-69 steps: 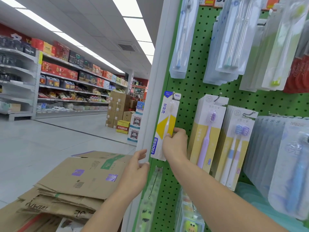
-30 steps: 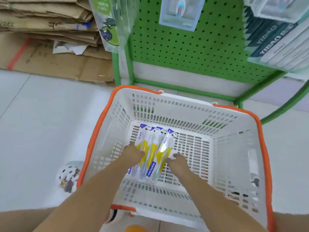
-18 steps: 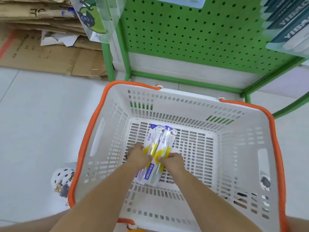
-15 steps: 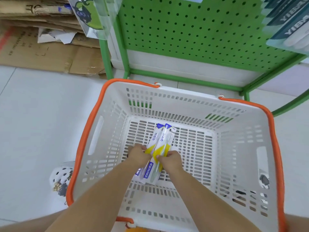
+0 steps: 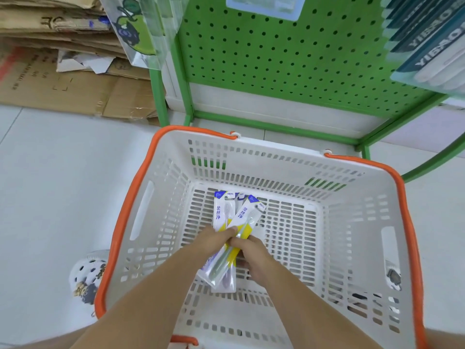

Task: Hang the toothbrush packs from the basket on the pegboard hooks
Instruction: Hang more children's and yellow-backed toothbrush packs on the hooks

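I look down into a white slotted basket (image 5: 161, 222) with an orange rim, standing on the floor below the green pegboard (image 5: 289, 54). Inside it both my hands hold a small bundle of white, yellow and blue toothbrush packs (image 5: 227, 217). My left hand (image 5: 214, 239) grips the bundle from the left with the thumb across the top pack (image 5: 247, 216). My right hand (image 5: 251, 253) grips the packs from the right. The top pack is tilted to the right over the others. How many packs are in the bundle is hidden.
Flattened cardboard boxes (image 5: 63, 59) lie stacked at the upper left on the pale tiled floor. Hanging packs (image 5: 432, 41) stick out from the pegboard at the upper right, and a clear cartoon pack (image 5: 136, 28) hangs at the left post. My white shoe (image 5: 86, 275) stands left of the basket.
From hanging a pack on the board, my view dropped to the basket. Both hands reached in and gathered the spread packs into one bundle; the top pack now tilts right.
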